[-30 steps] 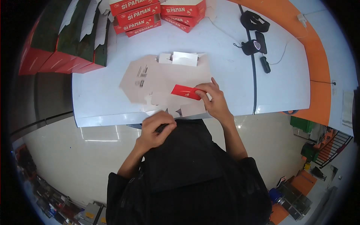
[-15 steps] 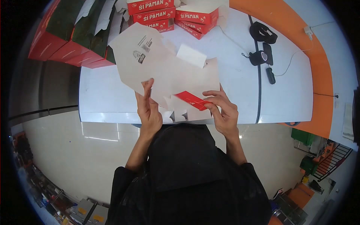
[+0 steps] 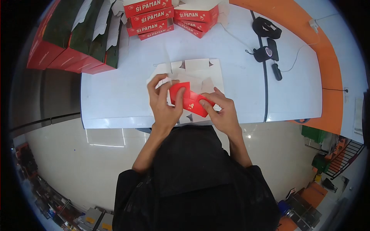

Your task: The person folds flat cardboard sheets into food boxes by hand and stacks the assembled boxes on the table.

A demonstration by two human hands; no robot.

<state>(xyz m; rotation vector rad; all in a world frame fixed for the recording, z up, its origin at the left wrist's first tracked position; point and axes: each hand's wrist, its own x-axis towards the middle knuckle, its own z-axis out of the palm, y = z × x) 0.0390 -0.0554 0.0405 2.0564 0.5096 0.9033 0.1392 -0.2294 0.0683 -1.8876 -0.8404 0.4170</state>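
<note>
In front of me, near the table's front edge, is a partly folded cardboard box (image 3: 196, 73), white inside and red outside. My left hand (image 3: 165, 103) is closed on a red flap at the box's left corner, its thumb pressed against the red face. My right hand (image 3: 222, 109) pinches the right end of the same red side panel (image 3: 192, 106), thumb on the outside. A small gold print shows on that panel between my hands. Dark cut-out notches show along the white far part, and the fingers hide some of the folds.
Red "SI PAMAN" boxes (image 3: 152, 17) are stacked at the back, with a second stack (image 3: 196, 17) beside them. Larger red-and-green boxes (image 3: 77, 50) stand at the left. A black strap (image 3: 266, 27), a round black device (image 3: 263, 54) and cables lie at the right.
The large white cardboard sheet has come down from its raised, tilted position. My left hand has moved right and up from the sheet's edge onto the red flap. My right hand has shifted slightly left.
</note>
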